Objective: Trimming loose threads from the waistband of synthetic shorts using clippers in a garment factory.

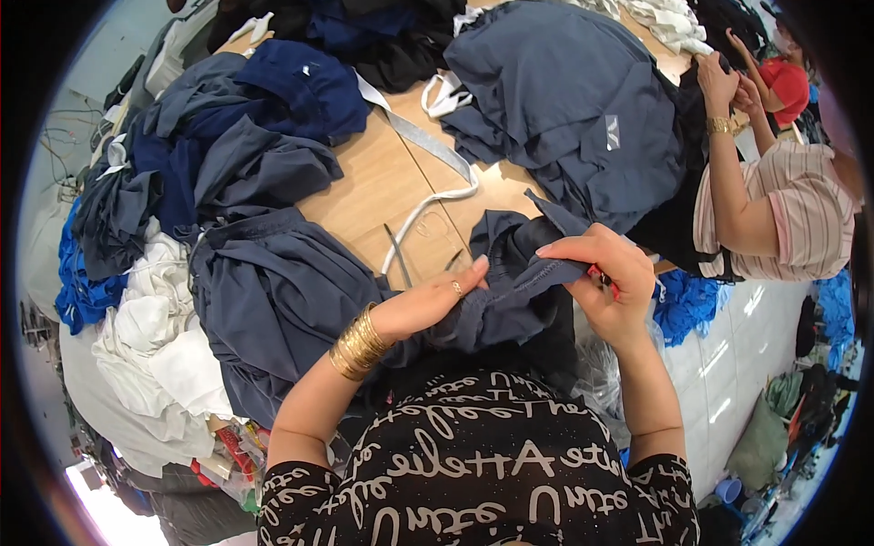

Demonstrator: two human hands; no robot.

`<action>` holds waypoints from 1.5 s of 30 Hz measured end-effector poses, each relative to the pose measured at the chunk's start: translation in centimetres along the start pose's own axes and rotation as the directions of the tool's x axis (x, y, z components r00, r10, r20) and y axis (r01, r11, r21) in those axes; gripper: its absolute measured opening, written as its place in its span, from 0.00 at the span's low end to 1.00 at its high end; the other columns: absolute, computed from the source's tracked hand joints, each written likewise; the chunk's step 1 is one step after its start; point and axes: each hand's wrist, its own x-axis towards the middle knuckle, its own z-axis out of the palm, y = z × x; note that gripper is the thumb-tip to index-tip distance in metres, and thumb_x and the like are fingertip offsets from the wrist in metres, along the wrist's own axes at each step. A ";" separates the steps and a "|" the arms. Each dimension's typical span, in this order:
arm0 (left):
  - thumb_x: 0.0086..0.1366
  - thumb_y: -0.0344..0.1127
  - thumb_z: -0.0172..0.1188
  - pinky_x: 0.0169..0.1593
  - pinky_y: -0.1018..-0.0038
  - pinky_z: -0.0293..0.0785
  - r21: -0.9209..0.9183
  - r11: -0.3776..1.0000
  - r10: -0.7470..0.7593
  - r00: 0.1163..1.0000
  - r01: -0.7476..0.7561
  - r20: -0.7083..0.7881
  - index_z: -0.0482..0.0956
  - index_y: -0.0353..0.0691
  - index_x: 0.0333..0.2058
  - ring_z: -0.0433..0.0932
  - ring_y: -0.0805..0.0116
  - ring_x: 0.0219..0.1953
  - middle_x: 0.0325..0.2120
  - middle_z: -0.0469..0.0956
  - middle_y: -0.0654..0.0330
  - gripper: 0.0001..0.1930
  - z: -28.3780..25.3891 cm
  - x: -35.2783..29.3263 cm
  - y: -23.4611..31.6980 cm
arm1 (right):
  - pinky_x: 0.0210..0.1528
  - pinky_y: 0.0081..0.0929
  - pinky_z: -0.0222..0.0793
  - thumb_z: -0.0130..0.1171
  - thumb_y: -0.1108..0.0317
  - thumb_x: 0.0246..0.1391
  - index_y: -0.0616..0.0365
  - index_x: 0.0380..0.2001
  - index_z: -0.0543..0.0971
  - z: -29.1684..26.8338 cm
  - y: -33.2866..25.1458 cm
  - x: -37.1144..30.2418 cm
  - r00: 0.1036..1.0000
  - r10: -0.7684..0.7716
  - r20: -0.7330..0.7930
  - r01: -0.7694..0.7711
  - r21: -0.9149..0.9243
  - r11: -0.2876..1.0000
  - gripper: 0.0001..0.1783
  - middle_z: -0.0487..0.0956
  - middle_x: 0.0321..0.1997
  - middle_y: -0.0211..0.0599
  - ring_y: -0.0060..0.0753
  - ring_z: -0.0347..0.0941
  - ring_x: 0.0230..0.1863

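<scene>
A dark grey garment with a gathered, stitched edge is stretched between my hands, close to my body. My left hand, with gold bangles at the wrist, pinches the edge on its left side. On the other side my right hand grips the edge between thumb and fingers. A small red-handled tool, mostly hidden, is tucked in that same palm; its kind does not show. Left of my left hand lies a bunched dark grey garment with a gathered waist.
A wooden table carries a large dark grey pile, navy clothes and a white strip. White cloth hangs at the left. A co-worker in a striped top stands at the right, near blue cloth.
</scene>
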 end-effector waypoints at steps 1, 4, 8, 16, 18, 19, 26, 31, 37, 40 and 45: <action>0.65 0.58 0.42 0.52 0.79 0.61 -0.046 0.958 -0.284 0.959 0.285 0.029 0.72 0.30 0.44 0.68 0.73 0.46 0.43 0.72 0.59 0.31 0.7 -0.1 0.7 | 0.21 0.17 0.53 0.56 0.83 0.27 0.60 0.26 0.80 -0.1 0.0 -0.3 1.000 0.010 0.005 -0.010 -0.007 1.000 0.16 0.76 0.21 0.30 0.20 0.62 0.19; 0.64 0.51 0.49 0.46 0.81 0.67 -0.379 0.906 -0.099 0.966 0.187 0.240 0.72 0.32 0.44 0.71 0.77 0.42 0.43 0.73 0.63 0.25 2.0 1.4 -1.5 | 0.22 0.17 0.55 0.54 0.83 0.25 0.62 0.26 0.79 -0.5 -0.2 -0.7 0.999 -0.013 -0.053 0.014 0.020 1.000 0.17 0.76 0.22 0.32 0.22 0.64 0.19; 0.66 0.41 0.49 0.44 0.80 0.72 -0.668 0.669 0.079 0.862 0.327 0.501 0.71 0.34 0.43 0.76 0.76 0.38 0.38 0.75 0.63 0.16 2.8 2.0 -2.5 | 0.21 0.20 0.62 0.58 0.81 0.24 0.61 0.29 0.79 -1.7 -0.4 -1.1 0.993 -0.086 -0.082 0.081 -0.063 0.995 0.19 0.76 0.21 0.35 0.29 0.69 0.19; 0.65 0.39 0.50 0.54 0.71 0.66 -0.731 0.613 0.149 0.865 0.300 0.480 0.68 0.32 0.45 0.71 0.71 0.48 0.45 0.72 0.58 0.17 5.2 0.8 -2.1 | 0.20 0.20 0.64 0.59 0.80 0.29 0.60 0.30 0.79 -1.9 -0.6 -2.0 0.942 -0.254 -0.219 0.213 -0.195 0.957 0.16 0.73 0.19 0.37 0.31 0.70 0.18; 0.63 0.35 0.53 0.55 0.73 0.64 -0.808 0.547 0.207 0.900 0.219 0.384 0.67 0.32 0.47 0.70 0.71 0.50 0.46 0.71 0.58 0.17 4.1 0.7 -1.3 | 0.20 0.20 0.65 0.59 0.80 0.30 0.60 0.30 0.78 -2.4 -0.9 -2.2 0.920 -0.271 -0.283 0.212 -0.222 0.952 0.16 0.73 0.19 0.36 0.31 0.70 0.19; 0.62 0.31 0.53 0.55 0.74 0.63 -0.838 0.525 0.246 0.917 0.147 0.314 0.64 0.32 0.51 0.69 0.71 0.51 0.48 0.70 0.58 0.19 3.7 0.3 -0.4 | 0.20 0.20 0.65 0.60 0.80 0.32 0.60 0.30 0.78 -2.4 -0.8 -2.3 0.914 -0.277 -0.295 0.212 -0.235 0.949 0.15 0.74 0.20 0.37 0.31 0.71 0.19; 0.60 0.28 0.52 0.57 0.73 0.60 -0.888 0.459 0.375 0.912 -0.030 0.163 0.61 0.32 0.53 0.68 0.69 0.52 0.50 0.68 0.56 0.22 2.9 -0.6 0.4 | 0.17 0.21 0.61 0.60 0.74 0.33 0.60 0.30 0.78 -1.9 -0.1 -4.5 0.935 -0.283 -0.214 0.207 -0.321 0.924 0.14 0.72 0.17 0.33 0.31 0.69 0.17; 0.56 0.25 0.59 0.46 0.81 0.68 -0.525 0.721 0.271 0.881 -0.452 -0.388 0.71 0.31 0.43 0.73 0.79 0.39 0.36 0.76 0.62 0.15 3.7 -0.6 1.0 | 0.16 0.24 0.60 0.59 0.70 0.38 0.61 0.32 0.78 -0.9 0.8 -7.1 0.977 -0.186 -0.107 0.151 -0.272 0.950 0.13 0.68 0.14 0.33 0.31 0.66 0.14; 0.54 0.23 0.61 0.44 0.82 0.69 -0.181 0.822 0.423 0.791 -0.540 -0.442 0.70 0.29 0.44 0.73 0.79 0.38 0.38 0.76 0.62 0.17 3.8 -1.4 0.7 | 0.17 0.24 0.61 0.60 0.73 0.34 0.61 0.30 0.78 0.8 1.3 -9.6 0.993 -0.106 0.044 0.112 -0.175 0.978 0.14 0.71 0.17 0.33 0.31 0.68 0.15; 0.55 0.23 0.60 0.45 0.82 0.69 -0.196 0.842 0.404 0.828 -0.503 -0.389 0.69 0.29 0.47 0.73 0.79 0.39 0.38 0.76 0.61 0.20 3.4 -1.8 0.8 | 0.18 0.25 0.63 0.61 0.70 0.38 0.62 0.29 0.78 1.0 1.4 -9.9 0.993 -0.078 0.088 0.091 -0.155 0.984 0.11 0.73 0.18 0.35 0.33 0.69 0.17; 0.56 0.23 0.58 0.47 0.81 0.68 -0.250 0.854 0.375 0.873 -0.456 -0.312 0.66 0.28 0.50 0.72 0.78 0.42 0.41 0.75 0.60 0.22 3.0 -2.2 0.9 | 0.18 0.25 0.63 0.60 0.67 0.39 0.61 0.30 0.78 1.1 1.3 -9.7 0.992 -0.089 0.093 0.103 -0.163 0.981 0.12 0.73 0.19 0.35 0.32 0.70 0.17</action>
